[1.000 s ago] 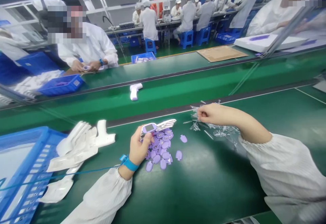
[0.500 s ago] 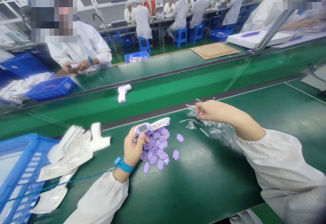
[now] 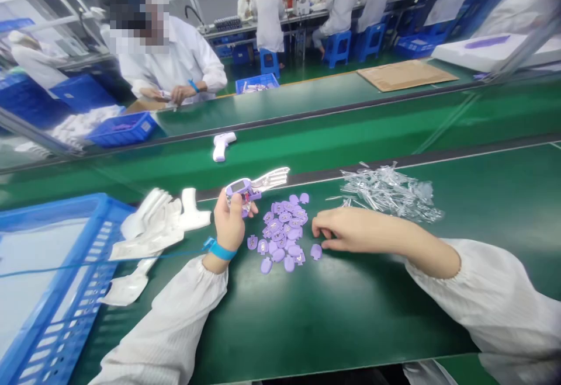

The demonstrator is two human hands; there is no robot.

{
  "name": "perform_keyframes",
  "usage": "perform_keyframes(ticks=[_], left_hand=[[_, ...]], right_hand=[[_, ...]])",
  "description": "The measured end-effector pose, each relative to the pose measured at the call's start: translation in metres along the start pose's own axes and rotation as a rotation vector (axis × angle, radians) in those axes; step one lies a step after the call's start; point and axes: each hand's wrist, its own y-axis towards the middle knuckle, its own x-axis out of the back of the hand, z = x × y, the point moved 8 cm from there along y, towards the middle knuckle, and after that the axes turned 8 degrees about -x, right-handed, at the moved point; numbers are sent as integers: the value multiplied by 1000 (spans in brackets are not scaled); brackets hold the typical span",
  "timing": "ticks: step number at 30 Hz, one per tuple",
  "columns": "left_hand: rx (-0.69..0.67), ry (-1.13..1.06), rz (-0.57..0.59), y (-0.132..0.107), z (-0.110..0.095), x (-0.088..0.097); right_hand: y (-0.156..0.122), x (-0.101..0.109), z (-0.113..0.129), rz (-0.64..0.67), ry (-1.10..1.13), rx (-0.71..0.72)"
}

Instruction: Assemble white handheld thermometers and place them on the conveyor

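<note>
My left hand (image 3: 230, 221) is closed around a purple and white device part with a small screen (image 3: 239, 188), held upright above the green bench. My right hand (image 3: 346, 230) rests low on the bench beside a heap of several small purple plastic pieces (image 3: 283, 230). Its fingers are bent and their tips touch the bench close to one loose purple piece (image 3: 316, 251). A blue wrist strap (image 3: 219, 249) with a cord sits on my left wrist. Behind my right hand lies a pile of clear plastic parts (image 3: 388, 191).
White thermometer shells (image 3: 160, 224) lie left of my left hand, beside a blue crate (image 3: 79, 291). A white thermometer gun (image 3: 221, 144) lies on the conveyor belt beyond. A person in white works across the belt, more people sit further back.
My right hand left the clear plastic pile and came down and left to the purple pieces. My left hand keeps the device part.
</note>
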Motion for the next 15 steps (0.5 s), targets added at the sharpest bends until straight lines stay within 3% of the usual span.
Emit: perform_keyframes(ticks=[3, 6, 8, 12, 15], left_hand=[[68, -1, -40, 1, 15, 1], [119, -24, -29, -5, 24, -14], [143, -54, 8, -6, 28, -26], [163, -84, 14, 8, 38, -25], [186, -77, -41, 20, 48, -9]], right_hand=[[6, -19, 16, -28, -77, 46], [10, -29, 19, -72, -135, 84], [15, -30, 11, -92, -164, 37], [22, -13, 7, -82, -147, -49], [36, 14, 48, -71, -68, 94]])
